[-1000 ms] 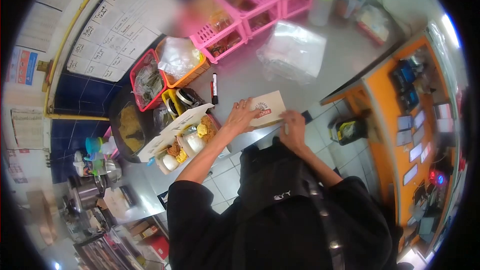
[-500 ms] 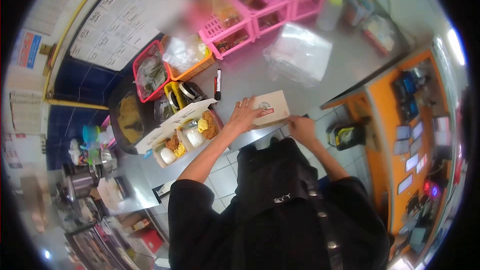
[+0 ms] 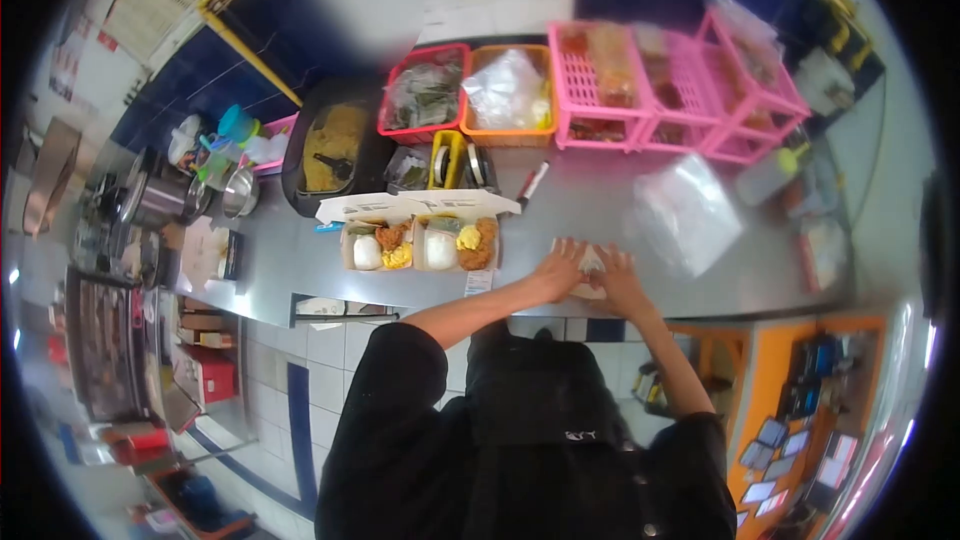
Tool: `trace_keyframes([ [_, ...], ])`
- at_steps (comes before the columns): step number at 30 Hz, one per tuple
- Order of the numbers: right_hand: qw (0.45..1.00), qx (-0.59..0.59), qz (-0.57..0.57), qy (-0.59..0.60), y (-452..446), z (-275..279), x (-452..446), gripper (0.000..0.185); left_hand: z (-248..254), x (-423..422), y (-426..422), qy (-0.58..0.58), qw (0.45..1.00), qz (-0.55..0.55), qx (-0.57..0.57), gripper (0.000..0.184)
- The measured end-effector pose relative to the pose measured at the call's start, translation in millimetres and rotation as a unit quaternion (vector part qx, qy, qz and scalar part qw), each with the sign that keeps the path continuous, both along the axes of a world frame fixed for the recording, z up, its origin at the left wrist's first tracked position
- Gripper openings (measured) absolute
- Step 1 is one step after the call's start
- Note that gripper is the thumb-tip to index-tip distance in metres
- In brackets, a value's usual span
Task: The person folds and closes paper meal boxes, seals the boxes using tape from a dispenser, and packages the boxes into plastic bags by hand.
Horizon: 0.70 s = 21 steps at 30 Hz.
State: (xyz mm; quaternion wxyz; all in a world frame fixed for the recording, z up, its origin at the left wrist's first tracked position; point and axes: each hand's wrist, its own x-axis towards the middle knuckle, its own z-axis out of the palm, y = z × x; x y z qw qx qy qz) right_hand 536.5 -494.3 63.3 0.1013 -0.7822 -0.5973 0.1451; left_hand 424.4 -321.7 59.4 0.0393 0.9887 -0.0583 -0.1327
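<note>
A closed cardboard meal box [image 3: 592,264] lies near the counter's front edge, mostly covered by my two hands. My left hand [image 3: 559,272] grips its left side, with the fingertips over the top. On its right side, my right hand [image 3: 619,278] holds it in the same way. Left of them stand two open meal boxes, one [image 3: 358,228] beside the other [image 3: 433,225], lids raised at the back. Each contains white rice [image 3: 440,250], yellow egg [image 3: 469,237] and brown fried chicken [image 3: 480,255].
A marker [image 3: 534,183] and clear plastic bags [image 3: 690,215] lie on the steel counter [image 3: 580,210]. Behind are a red basket [image 3: 425,127], an orange basket [image 3: 508,135], pink racks [image 3: 600,130] and a black tub [image 3: 300,165] of yellow food. A squeeze bottle [image 3: 765,180] stands right.
My view has swung, so the counter now runs level across it. My right hand has come up from the closed box's near corner onto its side, and the box's printed top is now mostly covered.
</note>
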Motion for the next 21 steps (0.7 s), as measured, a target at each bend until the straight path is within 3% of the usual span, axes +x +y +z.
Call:
trace_keyframes([
  [2,1.0,0.004,0.009,0.003,3,-9,5,0.039,3,-5,8,-0.028,0.999,-0.027,-0.033,0.048],
  [3,0.999,0.023,0.017,0.015,2,-10,6,0.04,25,-10,14,-0.047,0.992,-0.012,-0.118,0.035],
  [4,0.998,0.043,0.023,0.028,3,-10,8,0.042,42,-12,26,-0.053,0.992,-0.008,-0.115,0.035],
  [6,0.999,0.027,0.027,0.027,4,-6,11,0.041,76,-12,61,-0.125,0.947,0.087,-0.281,0.026],
  [8,0.999,0.008,0.027,0.028,4,-5,11,0.04,118,-11,111,-0.254,0.898,0.229,-0.276,0.021],
  [9,0.999,0.009,0.03,0.031,4,-8,12,0.04,113,-6,147,-0.351,0.872,0.26,-0.219,0.019],
  [10,0.999,0.009,0.035,0.034,3,-10,13,0.039,114,-1,183,-0.37,0.831,0.342,-0.236,0.017],
  [11,0.999,0.01,0.033,0.029,2,-9,12,0.039,119,-2,213,-0.404,0.816,0.383,-0.157,0.013],
  [13,0.999,0.022,0.018,0.043,3,-7,8,0.036,88,-2,282,-0.266,0.85,0.455,-0.005,0.021],
  [14,0.999,0.025,0.014,0.038,4,-7,8,0.036,85,-4,295,-0.272,0.851,0.45,-0.007,0.021],
  [16,0.999,0.03,0.023,0.016,4,-8,8,0.035,79,-3,304,-0.106,0.862,0.495,-0.004,0.036],
  [21,1.0,0.013,0.018,0.017,6,0,7,0.037,26,23,321,-0.006,0.875,0.482,0.043,0.056],
])
